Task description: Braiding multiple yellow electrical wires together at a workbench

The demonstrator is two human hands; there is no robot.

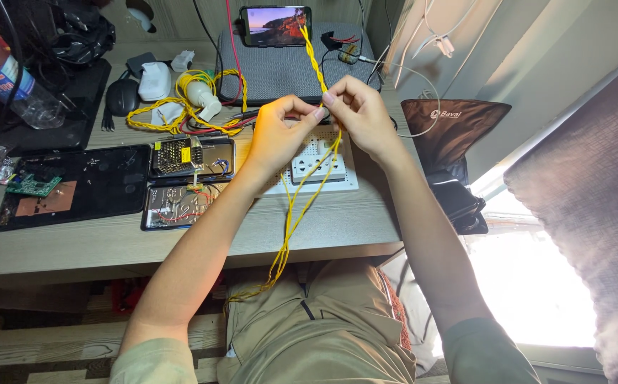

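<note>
**A:** Both hands up over the surface right now. The left hand and the right hand meet at the fingertips, and both are pinching the yellow twisted wire at the same spot.

**B:** So the fingers are clenched on it?

**A:** Yes, thumb and forefinger of each hand are closed on the wire, hands touching. Above the pinch the wire runs twisted up toward the phone, which stands against the wall behind a grey pad. Below the pinch the strands hang loose, past the white socket board and over the edge down to the person's lap.

**B:** What's around them?

**A:** To the left of the left hand lie two metal-cased circuit units, one behind the other. Farther left sits a black tray with a small green circuit board. Behind, there's a loose bundle of more yellow wire, a black mouse, and a plastic bottle at the far left. A brown pouch is at the right.
</note>
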